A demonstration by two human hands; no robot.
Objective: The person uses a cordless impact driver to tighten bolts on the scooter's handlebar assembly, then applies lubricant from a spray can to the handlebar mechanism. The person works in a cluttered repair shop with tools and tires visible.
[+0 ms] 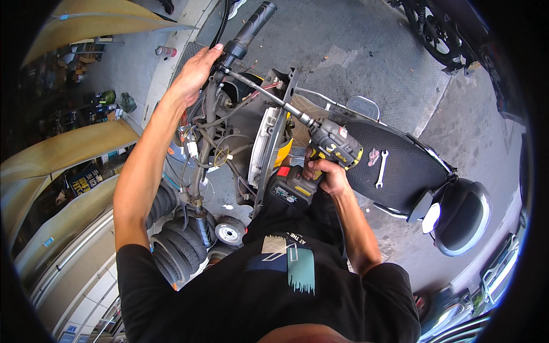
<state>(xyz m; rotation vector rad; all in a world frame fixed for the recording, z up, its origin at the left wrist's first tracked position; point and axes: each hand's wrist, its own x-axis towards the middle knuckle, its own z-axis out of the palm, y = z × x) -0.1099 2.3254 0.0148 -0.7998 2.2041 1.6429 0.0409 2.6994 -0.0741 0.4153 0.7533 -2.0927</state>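
My right hand (327, 172) is wrapped around the handle of a cordless impact driver (334, 143), black and yellow with a battery pack below. A long metal extension bar (257, 90) runs from its nose up and left. The bar's tip meets the clamp beside the black grip (254, 26) of a stripped scooter's handlebar (231, 52). My left hand (194, 74) is closed about the handlebar by that clamp, thumb on top; its other fingers are mostly hidden. Loose wires (191, 148) hang around the bare steering column (201, 171) below it.
A black scooter seat (394, 154) lies to the right, carrying an open-end wrench (382, 170). Behind it is a dark top box (466, 217). Stacked tires (177, 248) and a small wheel (229, 233) stand lower left. Another motorbike (437, 34) is at far right.
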